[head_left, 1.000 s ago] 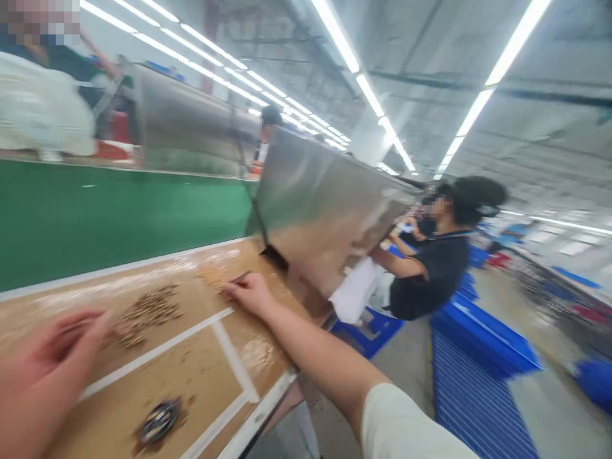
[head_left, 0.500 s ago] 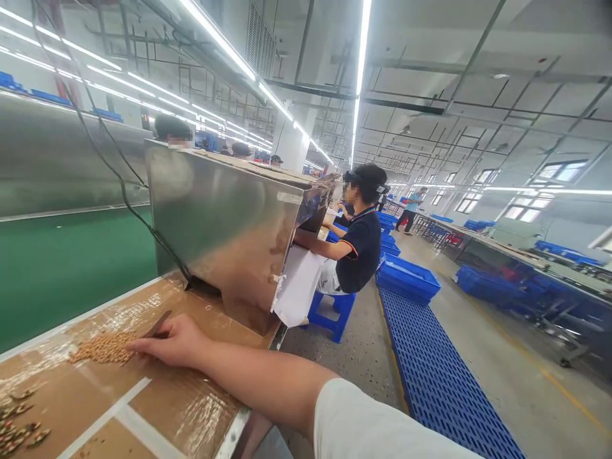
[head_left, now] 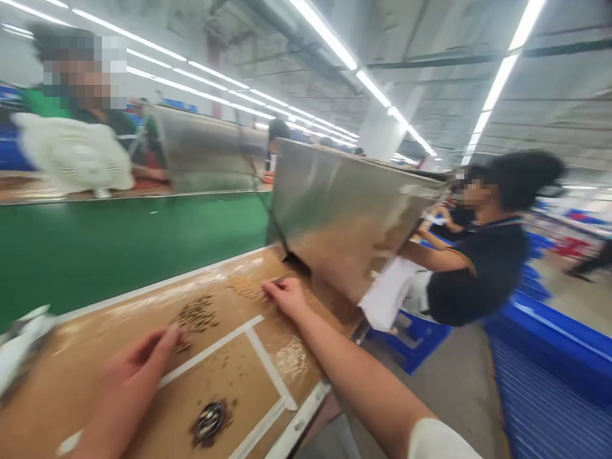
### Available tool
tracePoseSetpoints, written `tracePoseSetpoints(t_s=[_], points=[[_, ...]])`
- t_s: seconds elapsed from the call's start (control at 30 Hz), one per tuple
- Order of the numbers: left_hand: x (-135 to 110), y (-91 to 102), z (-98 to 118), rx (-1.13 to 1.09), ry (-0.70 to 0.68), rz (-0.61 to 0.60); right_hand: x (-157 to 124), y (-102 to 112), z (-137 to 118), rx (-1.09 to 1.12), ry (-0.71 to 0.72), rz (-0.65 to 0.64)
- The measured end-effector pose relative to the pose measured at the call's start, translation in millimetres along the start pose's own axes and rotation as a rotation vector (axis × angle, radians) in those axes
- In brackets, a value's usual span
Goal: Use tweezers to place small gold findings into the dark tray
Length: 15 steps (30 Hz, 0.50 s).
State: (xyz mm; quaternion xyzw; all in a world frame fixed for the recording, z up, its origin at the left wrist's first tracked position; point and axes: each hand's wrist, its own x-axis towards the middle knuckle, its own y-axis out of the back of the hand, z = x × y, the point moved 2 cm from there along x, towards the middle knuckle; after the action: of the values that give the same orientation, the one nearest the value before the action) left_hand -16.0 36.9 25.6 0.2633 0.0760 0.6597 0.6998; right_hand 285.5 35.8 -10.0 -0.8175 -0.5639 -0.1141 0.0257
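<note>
Left hand (head_left: 125,375) back in view, grip unclear, right hand (head_left: 291,299) with grip on dark tool (head_left: 278,278) beside metal panel (head_left: 344,217)

A metal partition (head_left: 342,220) stands just beyond the right hand (head_left: 288,298), blocking that end of the table (head_left: 108,328); the flat white tape (head_left: 213,350) between the hands can be crossed freely; a low brown pile (head_left: 197,313) lies by the left hand (head_left: 130,375); the green surface (head_left: 143,245) beyond lies open.
</note>
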Motion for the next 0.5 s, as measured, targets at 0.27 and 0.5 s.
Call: tracePoseSetpoints(t_s=[0.27, 0.5], points=[[-9, 0.7, -13, -0.119, 0.029, -0.03, -6, 3, 8, -0.074, 0.061, -0.082], [-10, -3.0, -16, -0.166, -0.021, -0.044, -7, -9, 12, -0.103, 0.028, -0.178]])
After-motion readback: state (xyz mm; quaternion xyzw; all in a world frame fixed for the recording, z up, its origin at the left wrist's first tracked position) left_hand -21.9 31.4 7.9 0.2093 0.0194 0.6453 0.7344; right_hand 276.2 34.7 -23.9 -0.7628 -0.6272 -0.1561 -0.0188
